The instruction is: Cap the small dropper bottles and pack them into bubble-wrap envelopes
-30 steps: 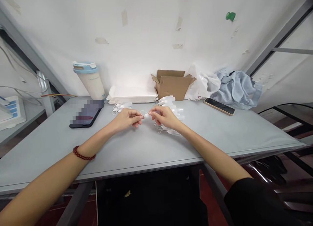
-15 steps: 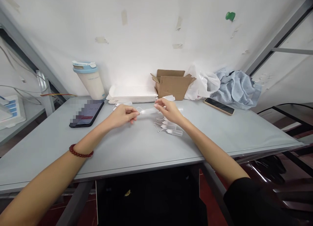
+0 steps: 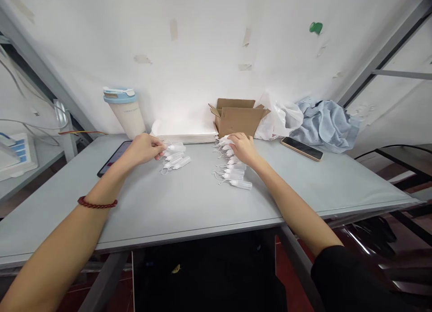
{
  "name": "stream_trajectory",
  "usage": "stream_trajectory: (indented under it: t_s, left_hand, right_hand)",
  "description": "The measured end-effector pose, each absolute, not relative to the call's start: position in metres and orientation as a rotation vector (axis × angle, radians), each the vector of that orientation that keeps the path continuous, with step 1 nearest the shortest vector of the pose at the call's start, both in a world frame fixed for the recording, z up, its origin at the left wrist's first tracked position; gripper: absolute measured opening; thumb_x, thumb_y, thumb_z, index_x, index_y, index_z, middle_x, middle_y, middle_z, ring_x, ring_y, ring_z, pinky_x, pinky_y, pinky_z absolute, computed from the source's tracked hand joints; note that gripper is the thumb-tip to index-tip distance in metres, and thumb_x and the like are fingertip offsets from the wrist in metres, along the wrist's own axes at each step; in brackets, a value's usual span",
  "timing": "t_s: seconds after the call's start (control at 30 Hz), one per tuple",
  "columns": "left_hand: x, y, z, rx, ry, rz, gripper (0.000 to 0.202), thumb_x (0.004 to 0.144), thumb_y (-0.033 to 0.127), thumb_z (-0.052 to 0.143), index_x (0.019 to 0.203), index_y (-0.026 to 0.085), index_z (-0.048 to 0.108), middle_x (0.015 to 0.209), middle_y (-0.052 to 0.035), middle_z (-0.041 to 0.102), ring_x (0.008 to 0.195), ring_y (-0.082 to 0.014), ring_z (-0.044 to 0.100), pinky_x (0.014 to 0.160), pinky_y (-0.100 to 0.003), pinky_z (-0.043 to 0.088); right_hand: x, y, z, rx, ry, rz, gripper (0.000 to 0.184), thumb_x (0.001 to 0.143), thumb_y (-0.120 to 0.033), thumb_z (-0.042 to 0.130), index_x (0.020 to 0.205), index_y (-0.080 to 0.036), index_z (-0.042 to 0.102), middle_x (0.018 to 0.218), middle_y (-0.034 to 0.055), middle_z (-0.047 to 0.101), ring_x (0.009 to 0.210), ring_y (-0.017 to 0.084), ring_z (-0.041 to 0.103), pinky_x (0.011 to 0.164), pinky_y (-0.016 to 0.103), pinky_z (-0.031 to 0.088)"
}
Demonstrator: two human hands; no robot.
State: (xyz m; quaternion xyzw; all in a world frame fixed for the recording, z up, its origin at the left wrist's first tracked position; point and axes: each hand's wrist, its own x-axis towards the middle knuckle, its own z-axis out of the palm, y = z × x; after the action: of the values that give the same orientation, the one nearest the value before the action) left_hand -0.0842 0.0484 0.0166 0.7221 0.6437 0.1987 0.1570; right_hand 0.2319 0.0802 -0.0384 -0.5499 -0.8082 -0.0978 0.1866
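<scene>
My left hand [image 3: 145, 148] is at the back left of the grey table [image 3: 189, 204]. Its curled fingers pinch the end of a small clear bottle [image 3: 175, 147] at the top of a small group of like bottles [image 3: 177, 161]. My right hand [image 3: 241, 149] rests on the far end of a larger pile of small clear bottles with white caps and loops [image 3: 232, 173]. Its fingers are bent around a capped bottle [image 3: 224, 143] there, just in front of the cardboard box [image 3: 238, 116].
A lidded cup [image 3: 126, 110] and a stack of white trays [image 3: 189, 133] stand by the wall. A dark phone [image 3: 113, 158] lies behind my left wrist, another phone [image 3: 302, 148] at right. A plastic bag [image 3: 278, 116] and blue cloth [image 3: 326, 121] sit back right.
My hands held one bottle between them, then parted. The left carried it back left to the small group. The right moved back to the far end of the larger pile.
</scene>
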Motion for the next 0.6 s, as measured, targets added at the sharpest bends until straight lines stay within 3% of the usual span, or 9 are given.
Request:
stream_trajectory:
  t_s: [0.33, 0.6]
  left_hand:
    - [-0.0887, 0.0550, 0.0123, 2.095, 2.000, 0.247, 0.023, 0.071, 0.035, 0.055, 0.063, 0.016, 0.064, 0.060, -0.0041, 0.066, 0.064, -0.0186, 0.057, 0.056, -0.025, 0.036]
    - [-0.0890, 0.0527, 0.0141, 2.021, 2.106, 0.379, 0.026, 0.073, 0.039, 0.054, 0.065, 0.017, 0.064, 0.062, -0.0044, 0.067, 0.069, -0.0194, 0.057, 0.059, -0.026, 0.036]
  right_hand:
    - [0.2331, 0.0836, -0.0405, -1.619, -2.250, -0.250, 0.031, 0.088, -0.013, 0.044, 0.116, -0.017, 0.056, 0.119, 0.0142, 0.054, 0.108, 0.028, 0.047, 0.084, 0.041, 0.035]
    - [0.2319, 0.0840, -0.0400, -1.657, -2.241, -0.232, 0.035, 0.085, -0.009, 0.044, 0.118, -0.016, 0.056, 0.118, 0.0157, 0.055, 0.106, 0.029, 0.047, 0.080, 0.039, 0.035]
